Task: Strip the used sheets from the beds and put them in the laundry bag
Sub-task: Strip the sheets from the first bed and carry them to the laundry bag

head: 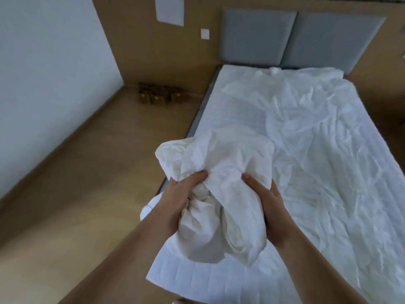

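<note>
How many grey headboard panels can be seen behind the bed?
2. The left panel is nearer the room corner; the right panel is beside it, touching. Both stand against the wall at the head of the bed. None seems hidden.

A grey padded headboard [302,38] in two panels stands against the tan wall [135,51]. A white paper sheet [169,10] and a small white switch plate [205,33] hang on that wall. Brown boxes [156,95] sit on the wooden floor [87,172] in the corner.
</note>
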`<state>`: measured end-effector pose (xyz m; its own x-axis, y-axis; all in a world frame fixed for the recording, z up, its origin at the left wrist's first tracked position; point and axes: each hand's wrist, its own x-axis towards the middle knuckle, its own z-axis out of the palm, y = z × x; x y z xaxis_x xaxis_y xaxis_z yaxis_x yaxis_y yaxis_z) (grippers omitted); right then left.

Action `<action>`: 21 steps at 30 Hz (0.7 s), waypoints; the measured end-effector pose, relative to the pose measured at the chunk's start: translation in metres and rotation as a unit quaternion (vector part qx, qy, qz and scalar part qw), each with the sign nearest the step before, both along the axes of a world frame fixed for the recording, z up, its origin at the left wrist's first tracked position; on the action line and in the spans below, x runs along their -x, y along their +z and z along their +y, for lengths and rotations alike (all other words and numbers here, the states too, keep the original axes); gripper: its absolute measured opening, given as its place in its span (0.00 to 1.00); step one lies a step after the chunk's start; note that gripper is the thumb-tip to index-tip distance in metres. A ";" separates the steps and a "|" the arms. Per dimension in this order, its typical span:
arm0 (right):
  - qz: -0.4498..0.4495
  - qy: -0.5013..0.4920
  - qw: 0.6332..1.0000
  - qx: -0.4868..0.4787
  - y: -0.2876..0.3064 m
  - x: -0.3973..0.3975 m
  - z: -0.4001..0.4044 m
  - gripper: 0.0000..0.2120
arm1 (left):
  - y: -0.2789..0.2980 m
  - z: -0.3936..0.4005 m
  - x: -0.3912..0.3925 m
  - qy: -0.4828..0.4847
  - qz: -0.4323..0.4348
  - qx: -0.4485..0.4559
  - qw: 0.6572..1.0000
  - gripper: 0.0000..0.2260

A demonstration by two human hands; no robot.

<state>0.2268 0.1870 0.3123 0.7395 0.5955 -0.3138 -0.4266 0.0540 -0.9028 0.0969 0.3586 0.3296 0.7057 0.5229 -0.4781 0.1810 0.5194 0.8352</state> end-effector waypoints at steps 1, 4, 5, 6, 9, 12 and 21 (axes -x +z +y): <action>-0.006 0.009 1.000 -0.011 0.015 -0.004 -0.001 0.24 | 0.014 -0.005 0.002 0.015 -0.012 -0.008 1.000 0.29; -0.035 0.073 0.996 -0.046 0.046 -0.009 0.003 0.23 | 0.050 -0.018 0.016 0.067 -0.039 -0.028 0.997 0.27; -0.041 0.092 0.994 -0.052 0.055 -0.007 0.006 0.23 | 0.059 -0.022 0.024 0.084 -0.046 -0.032 0.995 0.26; -0.048 0.111 0.991 -0.057 0.062 -0.004 0.011 0.24 | 0.067 -0.025 0.033 0.104 -0.050 -0.039 0.993 0.27; -0.064 0.168 0.982 -0.062 0.075 0.015 0.032 0.23 | 0.086 -0.032 0.071 0.178 -0.053 -0.063 0.981 0.29; -0.073 0.222 0.971 -0.053 0.085 0.051 0.057 0.26 | 0.101 -0.038 0.118 0.261 -0.060 -0.090 0.959 0.26; -0.087 0.382 0.916 -0.085 0.106 0.223 0.134 0.30 | 0.110 -0.042 0.297 0.453 -0.110 -0.207 0.860 0.25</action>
